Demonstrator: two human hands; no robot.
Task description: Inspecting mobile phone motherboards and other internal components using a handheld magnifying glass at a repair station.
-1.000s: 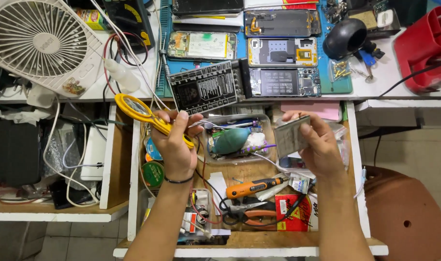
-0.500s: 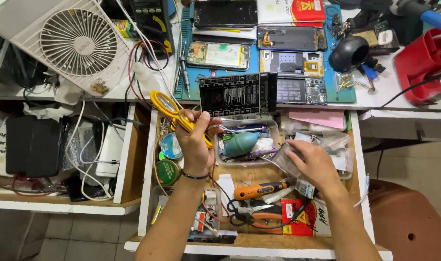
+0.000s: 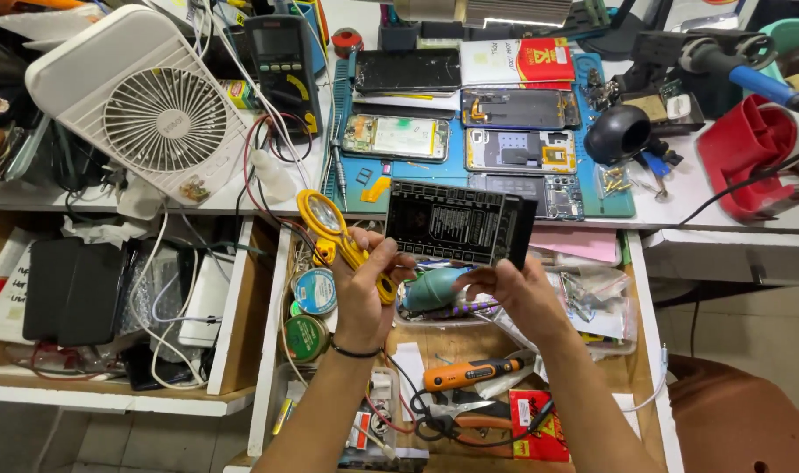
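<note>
Head view: left hand (image 3: 362, 293) closed around yellow magnifier (image 3: 332, 229), right hand (image 3: 515, 293) pinching lower edge of black circuit board (image 3: 459, 222), apparently touched by left fingers too, held over open drawer (image 3: 632, 350), below blue mat (image 3: 369, 188) on counter (image 3: 724, 197), white fan (image 3: 145, 109) at left.

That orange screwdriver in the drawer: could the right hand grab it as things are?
Probably not at once: the right hand is gripping the black board. Otherwise the orange screwdriver lies uncovered just below it.
</note>
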